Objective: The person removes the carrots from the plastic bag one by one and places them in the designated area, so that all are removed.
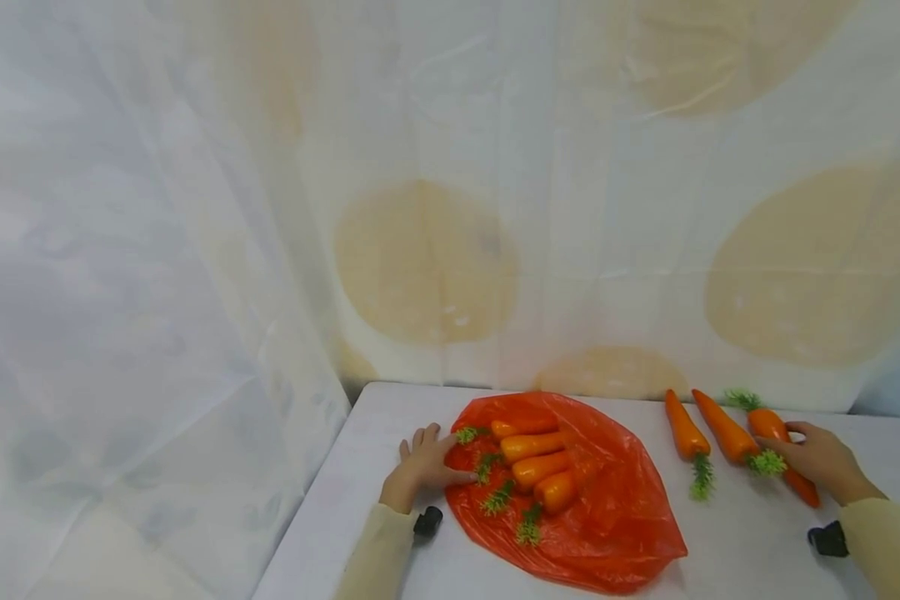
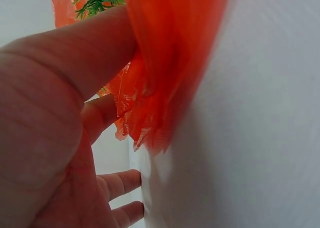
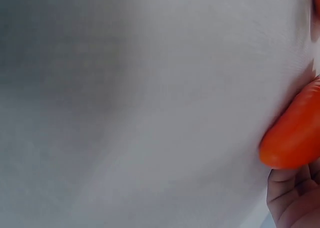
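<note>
A red plastic bag [image 1: 615,508] lies spread on the table, with several orange carrots [image 1: 536,446] on it, their green tops towards the left. My left hand [image 1: 423,462] holds the bag's left edge with thumb and forefinger; in the left wrist view the crumpled film [image 2: 145,108] hangs at them while the other fingers stretch out. At the right, my right hand [image 1: 821,458] grips a carrot [image 1: 768,425] across its middle, green top pointing away. That carrot's orange end [image 3: 295,133] shows beside the curled fingers in the right wrist view.
Two more carrots, one on the left [image 1: 686,429] and one nearer my right hand [image 1: 723,429], lie on the white table [image 1: 345,500] between the bag and that hand. A pale curtain with tan spots [image 1: 427,258] hangs behind the table's far edge.
</note>
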The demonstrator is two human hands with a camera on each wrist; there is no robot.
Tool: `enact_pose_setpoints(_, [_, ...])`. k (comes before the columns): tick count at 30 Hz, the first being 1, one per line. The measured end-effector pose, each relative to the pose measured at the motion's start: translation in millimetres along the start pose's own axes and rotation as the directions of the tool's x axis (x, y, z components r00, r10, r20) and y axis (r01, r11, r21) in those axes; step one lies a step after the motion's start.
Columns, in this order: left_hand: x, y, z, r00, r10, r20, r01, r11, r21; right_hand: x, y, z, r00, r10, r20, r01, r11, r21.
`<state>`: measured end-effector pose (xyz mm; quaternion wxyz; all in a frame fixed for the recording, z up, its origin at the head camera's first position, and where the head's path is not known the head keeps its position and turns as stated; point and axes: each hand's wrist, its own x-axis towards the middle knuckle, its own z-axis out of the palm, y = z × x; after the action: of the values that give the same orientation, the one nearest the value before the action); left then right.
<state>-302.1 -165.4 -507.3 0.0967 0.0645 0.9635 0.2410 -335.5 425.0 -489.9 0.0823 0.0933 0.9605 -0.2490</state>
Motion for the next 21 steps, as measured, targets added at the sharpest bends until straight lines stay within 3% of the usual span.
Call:
enact_pose_setpoints(15, [2.6, -0.7, -3.2, 1.000, 0.009, -0.007, -0.009, 1.000, 0.007, 1.1, 4.0, -2.0, 1.000, -0.007, 0.029, 0.008, 1.000, -0.022])
enact_pose_setpoints(21, [2.8, -2.9, 2.0, 1.000, 0.012, -0.011, -0.012, 1.000, 0.012, 2.5, 10.6, -1.7, 1.000, -0.010, -0.028, 0.009, 0.999, -0.053])
